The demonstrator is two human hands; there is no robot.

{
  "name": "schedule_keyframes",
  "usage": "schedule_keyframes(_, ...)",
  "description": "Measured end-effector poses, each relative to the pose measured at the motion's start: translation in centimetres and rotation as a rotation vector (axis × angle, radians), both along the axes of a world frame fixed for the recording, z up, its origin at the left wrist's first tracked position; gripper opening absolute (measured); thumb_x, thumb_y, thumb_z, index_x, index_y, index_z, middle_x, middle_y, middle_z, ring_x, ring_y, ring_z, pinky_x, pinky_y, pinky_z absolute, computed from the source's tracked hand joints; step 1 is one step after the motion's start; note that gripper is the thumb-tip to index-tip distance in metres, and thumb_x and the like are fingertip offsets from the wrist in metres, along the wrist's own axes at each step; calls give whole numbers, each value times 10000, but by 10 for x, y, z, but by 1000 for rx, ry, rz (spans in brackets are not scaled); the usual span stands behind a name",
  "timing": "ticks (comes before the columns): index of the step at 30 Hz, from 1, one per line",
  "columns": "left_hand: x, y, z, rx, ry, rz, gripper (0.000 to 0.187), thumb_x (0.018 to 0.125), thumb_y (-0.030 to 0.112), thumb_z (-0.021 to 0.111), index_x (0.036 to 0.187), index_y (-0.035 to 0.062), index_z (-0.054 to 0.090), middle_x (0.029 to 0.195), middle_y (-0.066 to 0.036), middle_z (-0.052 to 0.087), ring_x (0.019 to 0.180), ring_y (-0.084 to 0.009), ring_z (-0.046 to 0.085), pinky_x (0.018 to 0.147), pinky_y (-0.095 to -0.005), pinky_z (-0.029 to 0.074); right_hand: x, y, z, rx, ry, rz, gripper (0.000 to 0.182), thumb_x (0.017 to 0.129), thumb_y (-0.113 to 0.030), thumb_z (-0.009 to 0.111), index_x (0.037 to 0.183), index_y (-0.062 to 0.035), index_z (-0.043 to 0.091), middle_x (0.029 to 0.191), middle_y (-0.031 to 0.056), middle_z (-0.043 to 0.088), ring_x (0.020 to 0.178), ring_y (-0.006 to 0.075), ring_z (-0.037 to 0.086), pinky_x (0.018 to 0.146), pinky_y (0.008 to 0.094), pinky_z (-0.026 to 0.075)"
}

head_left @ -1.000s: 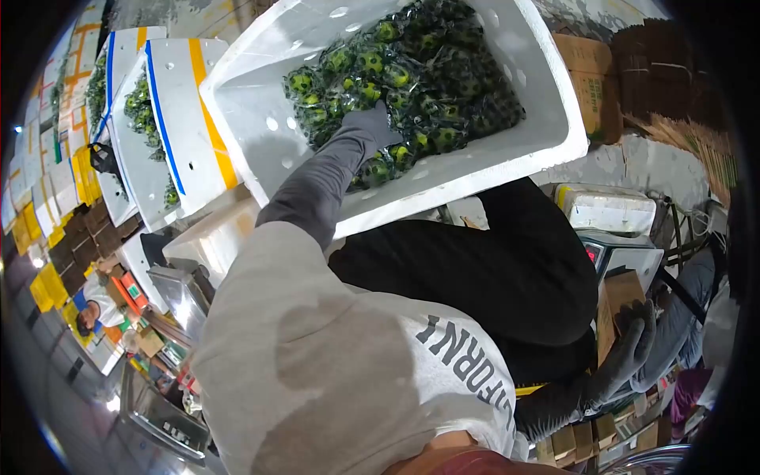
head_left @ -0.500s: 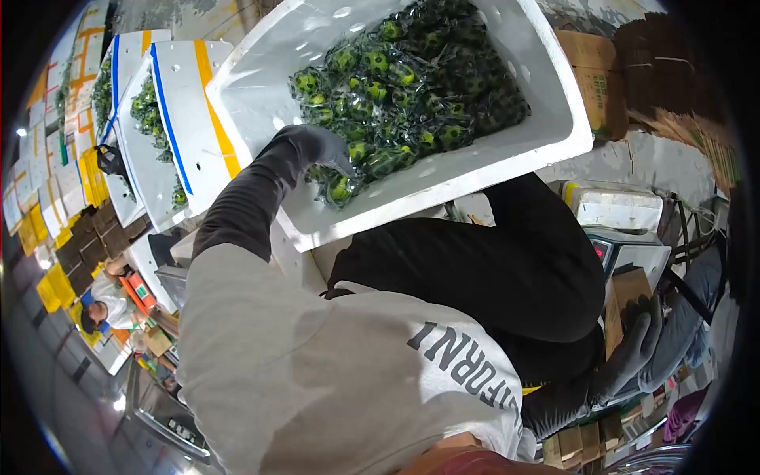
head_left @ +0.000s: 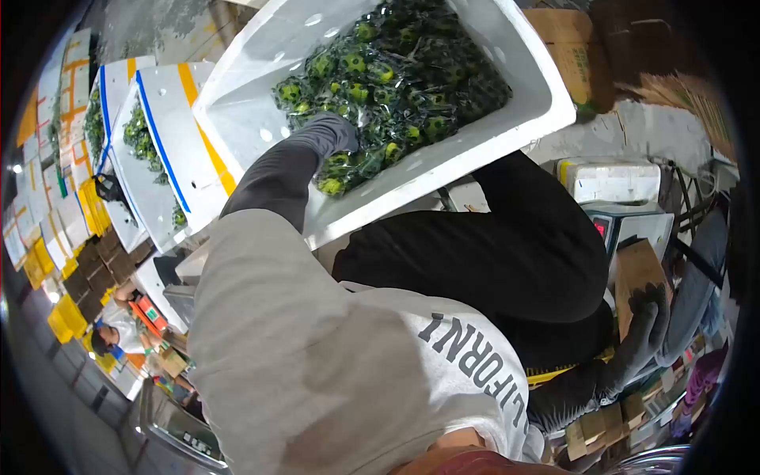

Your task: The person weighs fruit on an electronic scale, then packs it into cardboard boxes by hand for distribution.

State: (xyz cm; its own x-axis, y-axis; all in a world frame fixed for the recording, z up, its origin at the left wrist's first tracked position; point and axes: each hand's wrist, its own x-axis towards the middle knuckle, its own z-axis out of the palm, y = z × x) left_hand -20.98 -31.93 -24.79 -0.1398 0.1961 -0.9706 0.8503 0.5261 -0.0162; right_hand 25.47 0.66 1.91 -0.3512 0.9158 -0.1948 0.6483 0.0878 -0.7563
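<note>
My left hand (head_left: 336,133), in a grey glove, reaches into a white foam box (head_left: 277,47) and presses down among green produce in clear plastic bags (head_left: 380,87). Its fingertips are hidden among the bags, so whether it grips one cannot be told. The box lies tilted in front of my bent leg in black trousers. Off to the right, my right hand (head_left: 651,313), also gloved in grey, has its fingers against a small brown cardboard box (head_left: 637,273) and appears to hold it by its side.
A scale (head_left: 625,226) with a red display and a taped white foam box (head_left: 609,180) stand at the right. Brown cartons (head_left: 570,55) lie behind. More foam boxes of greens (head_left: 142,138) line the left. Another person (head_left: 119,324) is at the lower left.
My left hand has pushed further in among the bags, its fingers now less visible. The small cardboard box by my right hand has shifted slightly and shows more of its face. The whole view has shifted.
</note>
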Motion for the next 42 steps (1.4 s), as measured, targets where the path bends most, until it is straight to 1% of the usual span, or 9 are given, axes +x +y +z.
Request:
schedule_keyframes(2, -13, -25, -58, 9, -285, -308, 451, 794, 386, 567, 1131, 98, 654, 1051, -120, 670, 953, -325, 632, 845, -425, 495, 13, -5, 3, 16, -13, -82, 350, 984, -164, 430, 1262, 33, 510, 1181, 154, 590, 1004, 229, 610, 860, 342, 509)
schedule_keyframes(9, 17, -17, 55, 260, 17, 47, 443, 804, 316, 538, 1161, 71, 630, 1088, -212, 636, 1020, -340, 612, 907, -388, 465, 26, -17, -6, -84, 39, -238, 368, 987, -182, 438, 1293, 17, 489, 1222, 150, 570, 1058, 247, 594, 893, 343, 492)
schedule_keyframes(16, -16, -51, 69, 379, 128, 1102, 646, 912, 543, 429, 1348, 66, 446, 1364, -187, 446, 1227, -340, 457, 1001, -423, 389, -3, -5, -14, -47, 9, -138, 371, 986, -182, 449, 1283, 35, 493, 1194, 160, 577, 1020, 229, 597, 870, 343, 496)
schedule_keyframes(19, -42, -85, 35, 619, -13, 961, 736, 863, 632, 487, 1375, 105, 435, 1395, -165, 420, 1228, -265, 453, 932, -441, 445, -8, -4, -13, -42, 5, -99, 366, 984, -179, 451, 1274, 39, 500, 1172, 160, 587, 1005, 223, 602, 867, 341, 498)
schedule_keyframes(24, -43, -60, 37, 609, -177, 1629, 549, 908, 539, 506, 1182, 70, 584, 909, -74, 641, 730, -150, 599, 639, -280, 523, -5, -10, -10, -41, 46, -118, 363, 982, -175, 456, 1275, 32, 507, 1157, 156, 597, 987, 211, 608, 863, 332, 496)
schedule_keyframes(27, -46, -20, 18, 845, -426, 1450, 445, 927, 432, 522, 1161, 61, 592, 1027, -98, 624, 909, -195, 594, 821, -291, 481, 8, -9, -16, -48, 31, -142, 364, 978, -170, 465, 1284, 22, 506, 1164, 151, 598, 988, 206, 608, 862, 325, 494)
schedule_keyframes(29, -61, 18, 27, 1020, 43, 594, 459, 887, 399, 567, 1217, 79, 558, 1125, -135, 597, 1074, -257, 551, 936, -324, 424, 10, -11, -17, -58, 25, -174, 365, 974, -165, 472, 1289, 16, 506, 1172, 149, 596, 998, 205, 606, 862, 320, 492)
schedule_keyframes(36, -103, 189, -15, 1162, 681, 406, 508, 824, 418, 615, 1211, 95, 558, 1261, -144, 547, 1161, -330, 525, 976, -404, 421, 9, -13, -1, -40, -19, -229, 361, 968, -149, 478, 1296, 1, 499, 1193, 148, 589, 1035, 221, 601, 894, 318, 482)
schedule_keyframes(42, -121, 228, -24, 982, 323, 334, 660, 720, 563, 677, 1156, 73, 602, 1109, -140, 643, 1050, -307, 601, 906, -404, 461, 11, -20, -4, -81, 42, -333, 350, 964, -147, 490, 1270, 23, 506, 1167, 146, 590, 1043, 220, 587, 920, 326, 468)
